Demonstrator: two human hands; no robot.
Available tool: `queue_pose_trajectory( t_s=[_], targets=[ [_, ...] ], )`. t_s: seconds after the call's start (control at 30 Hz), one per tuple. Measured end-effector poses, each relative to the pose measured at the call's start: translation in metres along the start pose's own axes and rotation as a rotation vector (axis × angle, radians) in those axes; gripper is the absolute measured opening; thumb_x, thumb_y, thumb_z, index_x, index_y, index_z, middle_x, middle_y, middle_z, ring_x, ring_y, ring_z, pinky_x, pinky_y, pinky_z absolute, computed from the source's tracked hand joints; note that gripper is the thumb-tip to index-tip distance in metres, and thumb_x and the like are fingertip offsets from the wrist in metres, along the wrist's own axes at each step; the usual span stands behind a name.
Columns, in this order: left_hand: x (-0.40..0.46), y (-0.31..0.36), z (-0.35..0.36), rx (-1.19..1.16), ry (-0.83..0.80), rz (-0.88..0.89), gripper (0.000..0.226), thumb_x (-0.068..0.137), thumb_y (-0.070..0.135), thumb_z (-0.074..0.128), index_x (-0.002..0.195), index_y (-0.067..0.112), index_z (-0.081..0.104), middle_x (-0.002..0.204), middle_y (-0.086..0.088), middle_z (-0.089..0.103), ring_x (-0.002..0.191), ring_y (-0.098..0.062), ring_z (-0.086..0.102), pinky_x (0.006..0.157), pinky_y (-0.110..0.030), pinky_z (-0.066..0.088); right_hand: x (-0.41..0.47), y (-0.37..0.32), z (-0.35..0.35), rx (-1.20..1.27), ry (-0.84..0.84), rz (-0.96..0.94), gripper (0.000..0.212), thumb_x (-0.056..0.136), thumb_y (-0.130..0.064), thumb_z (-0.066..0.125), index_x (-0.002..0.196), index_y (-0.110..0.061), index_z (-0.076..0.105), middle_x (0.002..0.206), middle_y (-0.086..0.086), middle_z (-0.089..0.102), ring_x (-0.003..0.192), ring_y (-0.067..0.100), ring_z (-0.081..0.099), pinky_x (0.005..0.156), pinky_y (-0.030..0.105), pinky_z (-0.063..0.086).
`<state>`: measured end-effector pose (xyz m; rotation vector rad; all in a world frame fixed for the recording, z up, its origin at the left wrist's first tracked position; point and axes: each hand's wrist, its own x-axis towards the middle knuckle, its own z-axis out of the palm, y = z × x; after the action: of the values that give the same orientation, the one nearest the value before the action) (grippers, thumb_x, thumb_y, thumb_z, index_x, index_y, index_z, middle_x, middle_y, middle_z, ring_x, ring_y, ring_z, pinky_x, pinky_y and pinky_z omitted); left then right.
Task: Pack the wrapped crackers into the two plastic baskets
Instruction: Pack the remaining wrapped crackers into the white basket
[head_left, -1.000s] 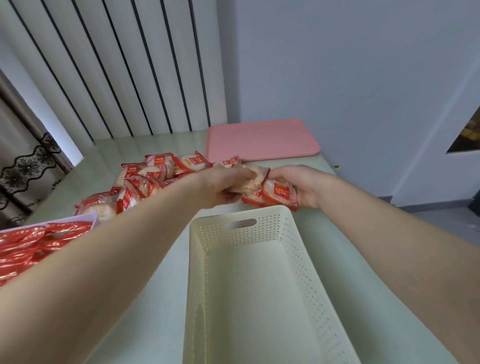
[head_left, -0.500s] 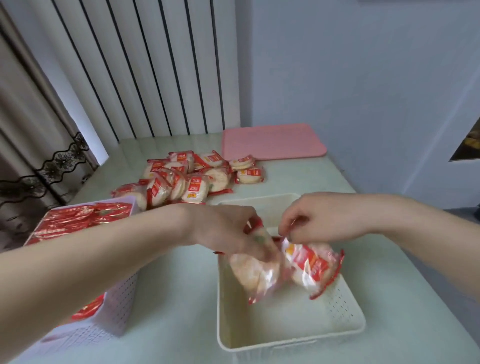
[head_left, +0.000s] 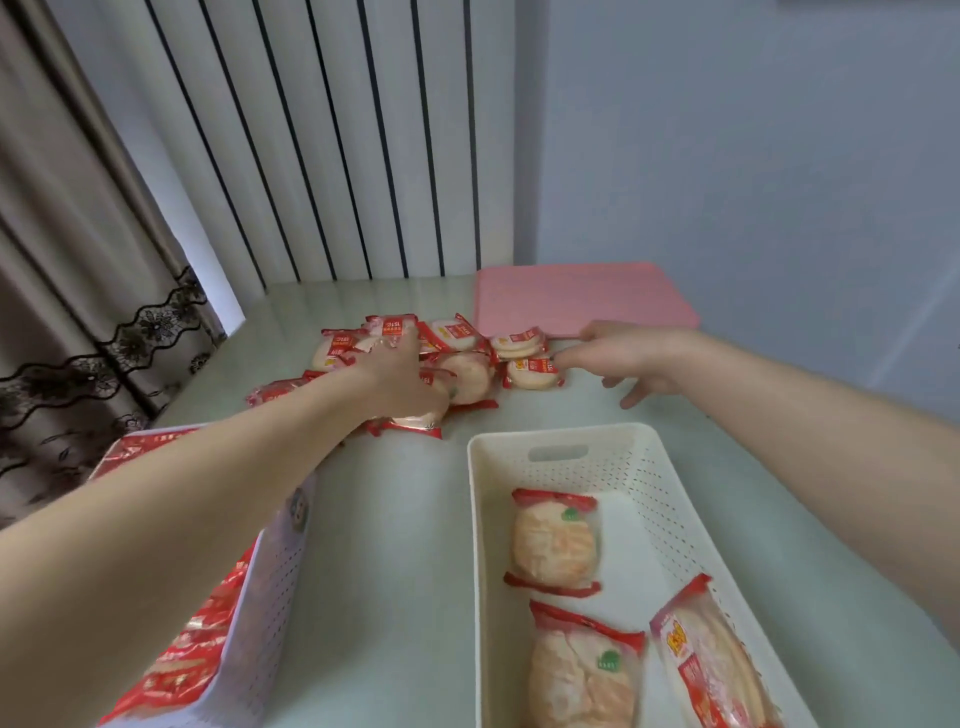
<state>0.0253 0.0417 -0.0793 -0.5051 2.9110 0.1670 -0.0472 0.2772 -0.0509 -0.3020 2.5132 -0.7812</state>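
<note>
While both arms reach out over the pale green table (head_left: 395, 571), the cream basket (head_left: 675, 499) sits nearest the person and serves as the landmark. Three wrapped crackers lie inside it: one (head_left: 555, 545) flat in the middle, one (head_left: 582, 675) nearer the person, and one (head_left: 711, 670) leaning against the basket's right wall. Beyond the basket's far end lies the loose pile of wrapped crackers (head_left: 457, 358). The left hand (head_left: 400, 384) rests on top of that pile, fingers bent down onto the packets; whether it grips one I cannot tell. The right hand (head_left: 623, 358) hovers beyond the basket's far right corner, fingers spread and relaxed, holding nothing, fingertips just beside the packet (head_left: 532, 373) at the pile's right edge. Left of the cream basket stands the white basket (head_left: 270, 587), full of red packets. Farther beyond the pile lies a pink board (head_left: 582, 296).
</note>
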Motion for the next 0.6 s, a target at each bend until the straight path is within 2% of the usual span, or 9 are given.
queue_pose_trajectory(
  t_s=[0.07, 0.17, 0.23, 0.3, 0.37, 0.43, 0.47, 0.53, 0.6],
  targets=[
    [0.019, -0.008, 0.008, 0.208, -0.147, -0.003, 0.123, 0.071, 0.06, 0.066, 0.158, 0.03, -0.015, 0.165, -0.018, 0.013, 0.147, -0.048, 0.02, 0.115, -0.061, 0.027, 0.028, 0.002, 0.005, 0.069, -0.026, 0.058, 0.066, 0.092, -0.049, 0.063, 0.147, -0.023, 0.038, 0.143, 0.003, 0.041, 0.119, 0.029, 0.047, 0.101, 0.05, 0.049],
    [0.037, -0.012, 0.011, 0.385, -0.176, 0.077, 0.132, 0.067, 0.041, 0.079, 0.158, 0.029, -0.015, 0.168, -0.011, -0.002, 0.149, -0.043, 0.012, 0.116, -0.059, 0.027, 0.065, -0.003, 0.009, 0.141, -0.021, 0.088, 0.072, 0.091, -0.057, 0.06, 0.149, -0.02, 0.037, 0.153, 0.007, 0.039, 0.117, 0.03, 0.047, 0.1, 0.049, 0.048],
    [0.049, -0.014, 0.012, 0.438, -0.123, 0.114, 0.13, 0.064, 0.036, 0.081, 0.158, 0.029, -0.008, 0.167, -0.008, 0.003, 0.147, -0.041, 0.016, 0.113, -0.059, 0.029, 0.086, -0.009, 0.013, 0.175, 0.011, 0.104, 0.066, 0.093, -0.057, 0.056, 0.142, -0.016, 0.042, 0.145, 0.012, 0.049, 0.117, 0.032, 0.05, 0.101, 0.049, 0.048],
    [0.059, -0.016, 0.014, 0.453, -0.114, 0.156, 0.125, 0.064, 0.044, 0.082, 0.158, 0.033, 0.001, 0.165, -0.008, 0.013, 0.146, -0.04, 0.018, 0.112, -0.06, 0.029, 0.1, -0.018, 0.019, 0.21, 0.026, 0.153, 0.065, 0.092, -0.063, 0.051, 0.136, -0.015, 0.048, 0.133, 0.013, 0.057, 0.111, 0.032, 0.055, 0.097, 0.047, 0.049],
    [0.066, -0.018, 0.017, 0.441, -0.128, 0.203, 0.117, 0.065, 0.052, 0.08, 0.156, 0.035, 0.009, 0.158, -0.01, 0.029, 0.141, -0.037, 0.028, 0.11, -0.059, 0.029, 0.112, -0.027, 0.025, 0.232, 0.021, 0.202, 0.07, 0.09, -0.069, 0.047, 0.136, -0.016, 0.051, 0.128, 0.014, 0.061, 0.107, 0.033, 0.059, 0.081, 0.039, 0.05],
    [0.072, -0.018, 0.02, 0.37, -0.113, 0.239, 0.112, 0.065, 0.052, 0.08, 0.153, 0.032, 0.014, 0.144, -0.009, 0.046, 0.131, -0.033, 0.042, 0.107, -0.057, 0.032, 0.125, -0.034, 0.031, 0.243, 0.067, 0.214, 0.078, 0.088, -0.07, 0.049, 0.142, -0.014, 0.046, 0.135, 0.016, 0.058, 0.108, 0.037, 0.059, 0.066, 0.036, 0.046],
    [0.075, -0.018, 0.022, 0.322, -0.098, 0.248, 0.112, 0.064, 0.052, 0.081, 0.151, 0.029, 0.015, 0.139, -0.007, 0.051, 0.126, -0.031, 0.047, 0.105, -0.056, 0.033, 0.131, -0.036, 0.034, 0.237, 0.092, 0.209, 0.084, 0.086, -0.071, 0.052, 0.146, -0.012, 0.042, 0.14, 0.017, 0.054, 0.113, 0.039, 0.058, 0.069, 0.04, 0.049],
    [0.079, -0.015, 0.022, 0.244, -0.101, 0.231, 0.121, 0.064, 0.053, 0.081, 0.154, 0.024, 0.006, 0.143, -0.008, 0.05, 0.126, -0.031, 0.05, 0.105, -0.058, 0.031, 0.138, -0.04, 0.038, 0.182, 0.097, 0.186, 0.089, 0.084, -0.069, 0.057, 0.147, -0.009, 0.038, 0.143, 0.017, 0.051, 0.118, 0.041, 0.057, 0.088, 0.046, 0.052],
    [0.081, -0.011, 0.022, 0.211, -0.122, 0.206, 0.126, 0.064, 0.058, 0.08, 0.157, 0.024, 0.002, 0.149, -0.009, 0.043, 0.132, -0.033, 0.047, 0.108, -0.059, 0.029, 0.138, -0.044, 0.041, 0.106, 0.062, 0.151, 0.071, 0.088, -0.053, 0.063, 0.139, -0.006, 0.046, 0.126, 0.016, 0.057, 0.106, 0.036, 0.061, 0.082, 0.041, 0.05]
  ],
)
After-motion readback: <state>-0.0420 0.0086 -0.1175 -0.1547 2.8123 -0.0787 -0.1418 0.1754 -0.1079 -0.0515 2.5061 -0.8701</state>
